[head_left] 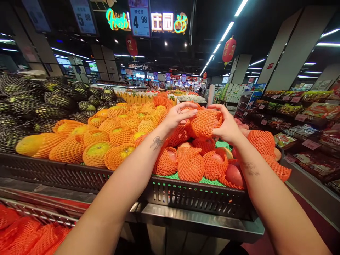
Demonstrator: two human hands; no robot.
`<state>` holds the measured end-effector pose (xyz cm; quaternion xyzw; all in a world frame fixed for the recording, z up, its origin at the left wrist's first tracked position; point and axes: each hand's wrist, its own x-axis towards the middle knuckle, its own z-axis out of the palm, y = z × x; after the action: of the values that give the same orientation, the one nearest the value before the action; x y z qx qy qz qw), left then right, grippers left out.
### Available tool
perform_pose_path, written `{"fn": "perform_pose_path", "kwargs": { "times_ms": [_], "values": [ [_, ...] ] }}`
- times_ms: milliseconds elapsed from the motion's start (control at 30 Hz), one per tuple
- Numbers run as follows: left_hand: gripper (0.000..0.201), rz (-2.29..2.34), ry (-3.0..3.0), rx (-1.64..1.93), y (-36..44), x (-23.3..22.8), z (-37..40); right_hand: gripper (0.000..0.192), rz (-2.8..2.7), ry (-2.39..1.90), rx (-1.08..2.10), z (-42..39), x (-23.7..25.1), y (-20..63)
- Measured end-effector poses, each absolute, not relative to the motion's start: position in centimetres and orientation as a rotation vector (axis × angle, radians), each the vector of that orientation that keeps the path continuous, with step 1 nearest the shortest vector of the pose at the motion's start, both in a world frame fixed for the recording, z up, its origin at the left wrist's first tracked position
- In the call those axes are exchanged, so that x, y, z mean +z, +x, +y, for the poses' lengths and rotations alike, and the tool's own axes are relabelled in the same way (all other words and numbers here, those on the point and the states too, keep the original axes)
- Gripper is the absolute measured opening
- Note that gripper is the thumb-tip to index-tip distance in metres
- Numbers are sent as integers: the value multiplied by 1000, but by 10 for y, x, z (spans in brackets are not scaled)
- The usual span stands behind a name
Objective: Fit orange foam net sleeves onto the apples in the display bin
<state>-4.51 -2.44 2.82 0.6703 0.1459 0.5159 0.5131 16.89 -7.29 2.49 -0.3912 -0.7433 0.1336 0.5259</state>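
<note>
Over the front basket, my right hand (227,124) grips a fruit in an orange foam net (205,123), thumb beneath it and fingers over its top. My left hand (176,117) is at the left of that fruit, its fingers stretched towards it. Whether the left fingertips touch the net I cannot tell. Below lie several more netted fruits (190,163) on a green mesh liner (208,181). A reddish round fruit (234,174) shows partly bare near my right forearm. The wrapped fruit's skin is mostly hidden.
A black slatted basket (196,194) stands on a metal ledge (186,214). Yellow melons in nets (98,152) fill the left, with dark-netted fruits (61,102) beyond. Red nets (32,233) lie at lower left. Packaged-goods shelves (305,117) line the right.
</note>
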Motion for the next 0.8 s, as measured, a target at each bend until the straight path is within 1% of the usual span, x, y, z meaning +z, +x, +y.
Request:
{"fn": "perform_pose_path", "kwargs": {
  "times_ms": [67, 200, 367, 567, 633, 800],
  "values": [
    [51, 330, 1648, 1258, -44, 27, -22, 79, -1758, -932, 302, -70, 23, 168],
    [59, 211, 1729, 1159, -43, 26, -23, 82, -1675, -868, 278, -64, 21, 168],
    [47, 160, 1904, 1206, -40, 25, -32, 88, -1586, -833, 213, -64, 19, 164],
    [40, 299, 2031, 1065, -44, 25, -37, 79, -1623, -907, 189, -63, 18, 169],
    [40, 333, 1973, 1109, -45, 25, -35, 76, -1636, -935, 162, -61, 17, 172],
    [40, 441, 1723, 1359, -44, 24, -28, 72, -1729, -913, 77, -67, 21, 170]
  ]
}}
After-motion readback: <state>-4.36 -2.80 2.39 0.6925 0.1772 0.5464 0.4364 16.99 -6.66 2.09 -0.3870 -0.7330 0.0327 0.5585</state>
